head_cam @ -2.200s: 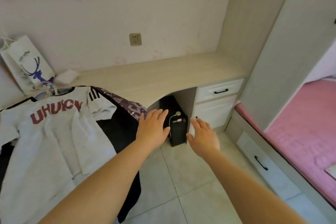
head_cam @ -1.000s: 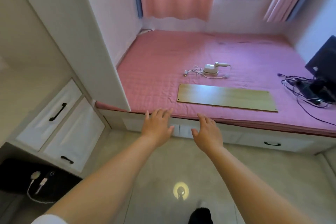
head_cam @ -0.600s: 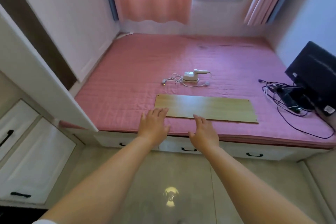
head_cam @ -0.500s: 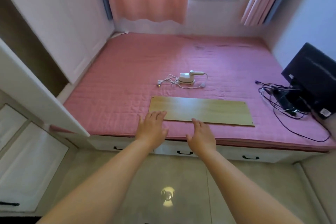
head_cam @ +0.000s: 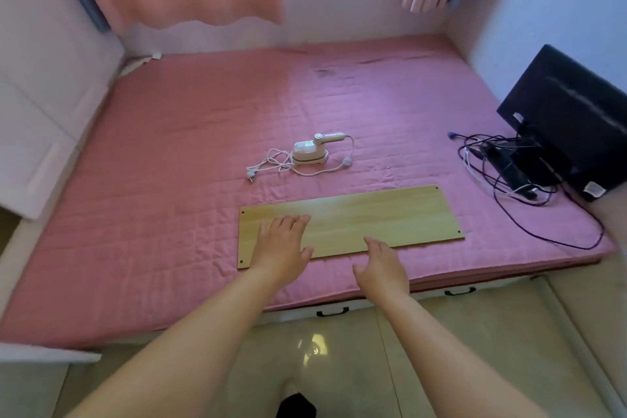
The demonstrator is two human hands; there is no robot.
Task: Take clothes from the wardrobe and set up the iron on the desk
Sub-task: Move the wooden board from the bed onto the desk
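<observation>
Both hands are empty and flat, fingers spread and gripping nothing: the left hand (head_cam: 283,243) is stretched out over the left end of the wooden board (head_cam: 351,226), and whether it touches the wood cannot be told, while the right hand (head_cam: 381,266) hangs over the near edge of the pink mattress (head_cam: 169,153), just short of the board. The iron (head_cam: 312,150) lies beyond the board, near the middle of the mattress, sitting on its flat base with its white cord (head_cam: 274,164) looped loosely to its left and the plug lying free. The step looks like fetching the iron, perhaps the board too. To do it well, reach past the board, close one hand round the iron's handle, and gather the cord and plug in the other so nothing drags or snags. The tangle of dark cables (head_cam: 502,173) beside the black monitor (head_cam: 573,122) lies well apart to the right.
</observation>
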